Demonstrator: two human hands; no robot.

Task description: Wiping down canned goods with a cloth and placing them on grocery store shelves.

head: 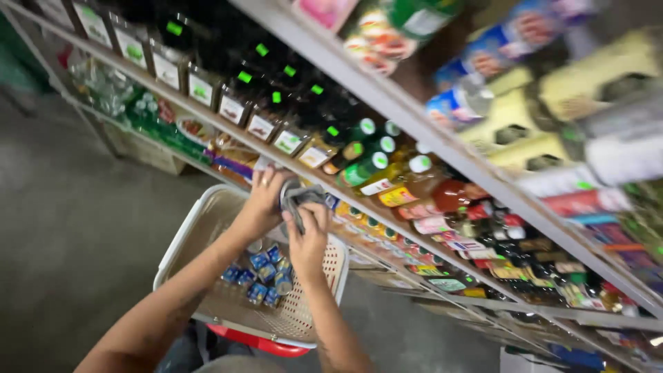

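Both hands are working at the shelf edge: the left hand is gripping a can, the right hand is pinching a grey cloth against it, while several cans are lying in the basket below.

Metal shelves run slantwise from ten o'clock down to four o'clock. Dark bottles with green caps stand in a row at twelve o'clock, white price tags along the edge below them. Toward three o'clock stand sauce bottles with red and orange labels, and yellow cartons higher up. Green packets fill the lower shelf at ten o'clock. Grey floor spreads at nine o'clock.
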